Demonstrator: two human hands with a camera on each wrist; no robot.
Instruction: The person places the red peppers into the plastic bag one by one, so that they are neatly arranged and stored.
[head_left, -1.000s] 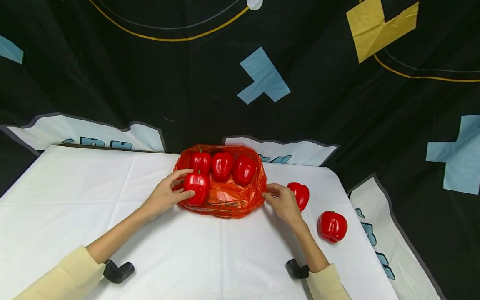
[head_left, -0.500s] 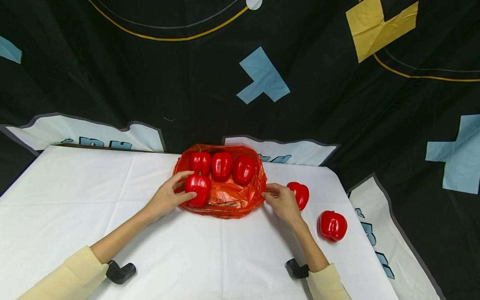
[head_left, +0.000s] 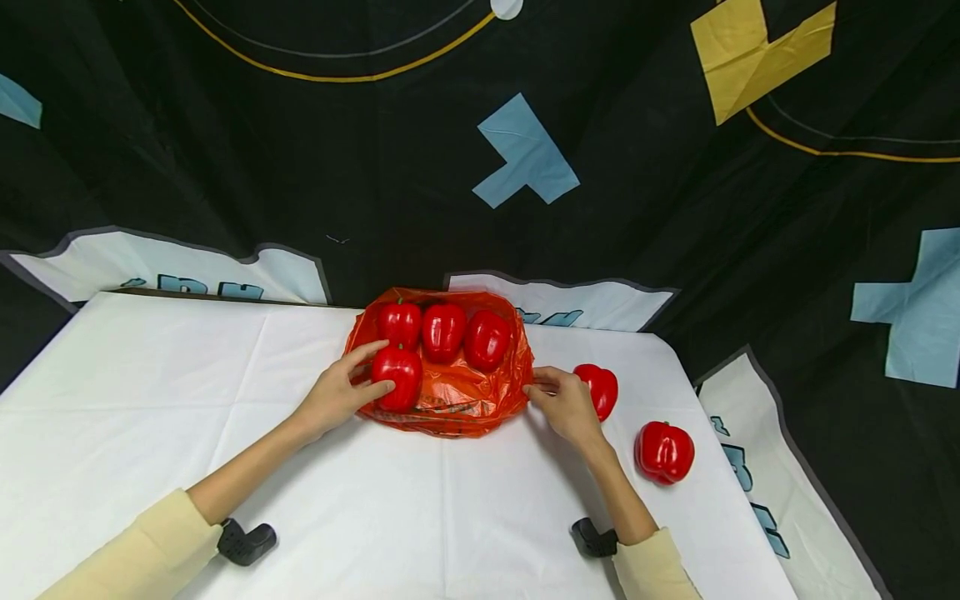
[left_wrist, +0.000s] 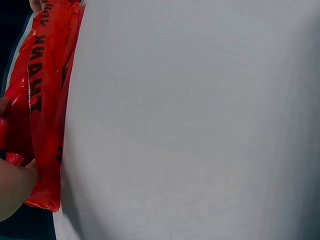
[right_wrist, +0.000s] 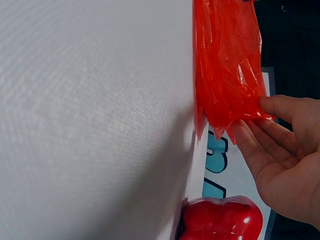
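An orange-red plastic bag (head_left: 457, 408) lies wide-mouthed on the white table, with three red bell peppers in a row at its back. My left hand (head_left: 333, 396) grips another bell pepper (head_left: 399, 377) inside the bag's left front, thumb at its near side and fingers around its far left side. At the bag's right edge my right hand (head_left: 566, 404) pinches the plastic rim between thumb and fingers; the right wrist view shows this pinch on the bag (right_wrist: 232, 75) closely. In the left wrist view, only part of the left hand (left_wrist: 15, 187) shows beside the bag's printed wall.
Two more bell peppers lie on the table's right side: one (head_left: 602, 390) just beyond the right hand, partly hidden by it, the other (head_left: 664, 452) nearer the right edge. A black cloth (head_left: 337, 183) with taped shapes hangs behind the white tabletop (head_left: 360, 517).
My left hand and its bell pepper have shifted very slightly to the right within the bag. The right hand stays on the rim, and the other peppers have not moved.
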